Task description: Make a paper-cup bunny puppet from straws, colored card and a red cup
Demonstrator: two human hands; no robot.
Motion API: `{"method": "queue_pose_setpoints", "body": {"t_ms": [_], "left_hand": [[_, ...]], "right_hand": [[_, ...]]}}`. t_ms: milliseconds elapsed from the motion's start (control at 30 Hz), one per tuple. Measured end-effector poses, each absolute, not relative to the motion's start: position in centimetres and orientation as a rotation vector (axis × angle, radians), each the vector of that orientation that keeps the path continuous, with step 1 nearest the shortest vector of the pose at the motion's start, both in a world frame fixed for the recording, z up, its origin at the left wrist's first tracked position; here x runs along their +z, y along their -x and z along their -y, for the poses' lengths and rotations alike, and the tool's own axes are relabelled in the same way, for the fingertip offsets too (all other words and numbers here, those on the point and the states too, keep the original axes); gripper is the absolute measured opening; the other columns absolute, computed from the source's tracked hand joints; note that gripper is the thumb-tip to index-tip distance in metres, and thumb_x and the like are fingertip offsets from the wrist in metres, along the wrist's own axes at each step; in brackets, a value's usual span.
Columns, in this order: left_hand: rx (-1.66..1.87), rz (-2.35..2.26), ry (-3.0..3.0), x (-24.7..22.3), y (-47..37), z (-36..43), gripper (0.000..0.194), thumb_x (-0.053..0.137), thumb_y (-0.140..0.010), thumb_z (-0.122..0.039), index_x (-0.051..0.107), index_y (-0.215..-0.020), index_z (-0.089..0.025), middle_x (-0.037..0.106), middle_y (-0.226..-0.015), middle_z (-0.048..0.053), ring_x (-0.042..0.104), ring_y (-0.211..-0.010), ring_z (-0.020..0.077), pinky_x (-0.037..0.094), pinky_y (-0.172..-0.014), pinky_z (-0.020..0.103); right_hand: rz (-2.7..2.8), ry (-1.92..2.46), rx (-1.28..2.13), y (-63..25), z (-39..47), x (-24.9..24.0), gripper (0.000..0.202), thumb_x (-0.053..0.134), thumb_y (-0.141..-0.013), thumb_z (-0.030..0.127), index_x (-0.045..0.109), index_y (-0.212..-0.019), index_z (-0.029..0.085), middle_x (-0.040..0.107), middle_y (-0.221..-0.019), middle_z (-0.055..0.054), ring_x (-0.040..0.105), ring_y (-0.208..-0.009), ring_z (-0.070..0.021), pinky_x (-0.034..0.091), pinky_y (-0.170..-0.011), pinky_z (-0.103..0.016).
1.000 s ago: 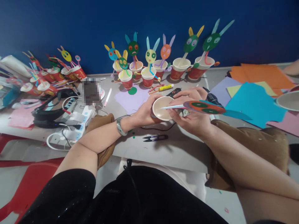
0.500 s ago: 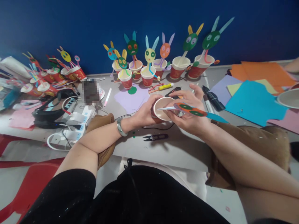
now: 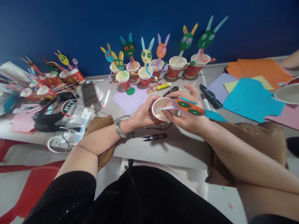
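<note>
A red paper cup (image 3: 161,109) with a white inside is tilted between both hands. My left hand (image 3: 146,113) wraps round its left side. My right hand (image 3: 187,115) is at the cup's right rim, its fingers pinching the white stick of an orange paper rabbit face (image 3: 189,107) with green eyes and blue ears. The stick's end reaches over the cup's mouth. Below the cup lie small dark thread snips (image 3: 155,137). Behind it are a lilac paper sheet (image 3: 130,101) and a green paper disc (image 3: 130,91).
Finished rabbit figures in red cups (image 3: 145,77) stand along the blue wall. Coloured paper (image 3: 254,99), black markers (image 3: 211,97) and another person's arm (image 3: 291,60) are at the right. A power strip (image 3: 85,119), cables and a black headset (image 3: 44,116) lie at the left.
The rabbit face has turned a little, showing more of its front and a second blue ear. Both hands keep hold; the whole view has shifted slightly.
</note>
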State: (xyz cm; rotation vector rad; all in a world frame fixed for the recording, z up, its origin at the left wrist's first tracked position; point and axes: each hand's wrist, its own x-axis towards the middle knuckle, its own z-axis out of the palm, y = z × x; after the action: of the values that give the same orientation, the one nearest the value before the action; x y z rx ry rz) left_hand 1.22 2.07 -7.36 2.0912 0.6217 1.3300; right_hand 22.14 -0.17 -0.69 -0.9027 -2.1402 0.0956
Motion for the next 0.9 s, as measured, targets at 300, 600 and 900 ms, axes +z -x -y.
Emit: {"method": "queue_pose_setpoints", "body": {"t_ms": [300, 600, 900], "left_hand": [[1.219, -0.730, -2.109, -7.2, -0.8, -1.6, 0.090, 0.087, -0.073, -0.072, 0.046, -0.137, -0.024, 0.067, -0.128, 0.011, 0.070, -0.112, 0.0259, 0.059, -0.095, 0.042], [1.138, -0.660, -2.089, -6.2, -0.5, -1.2, 0.084, 0.087, -0.078, -0.066, 0.046, -0.141, -0.026, 0.065, -0.134, 0.012, 0.070, -0.120, 0.0270, 0.060, -0.099, 0.043], [0.987, -0.586, -2.011, -7.0, -0.3, -2.6, 0.090, 0.084, -0.077, -0.070, 0.045, -0.146, -0.027, 0.064, -0.139, 0.011, 0.068, -0.127, 0.0298, 0.059, -0.106, 0.048]], "right_hand": [[2.130, 0.855, 0.113, -22.2, 0.1, -0.9, 0.010, 0.067, -0.095, 0.035, 0.074, -0.097, 0.029, 0.076, -0.108, -0.006, 0.071, -0.109, -0.0295, 0.039, -0.122, -0.066], [2.233, 0.753, 0.182, -22.2, -0.2, -1.5, 0.017, 0.061, -0.095, 0.022, 0.069, -0.084, 0.033, 0.075, -0.084, 0.001, 0.073, -0.102, -0.0263, 0.033, -0.128, -0.063], [2.212, 0.872, 0.265, -22.8, -0.7, -1.2, 0.025, 0.063, -0.100, 0.050, 0.074, -0.104, 0.028, 0.078, -0.111, -0.008, 0.072, -0.111, -0.0304, 0.035, -0.129, -0.064]]}}
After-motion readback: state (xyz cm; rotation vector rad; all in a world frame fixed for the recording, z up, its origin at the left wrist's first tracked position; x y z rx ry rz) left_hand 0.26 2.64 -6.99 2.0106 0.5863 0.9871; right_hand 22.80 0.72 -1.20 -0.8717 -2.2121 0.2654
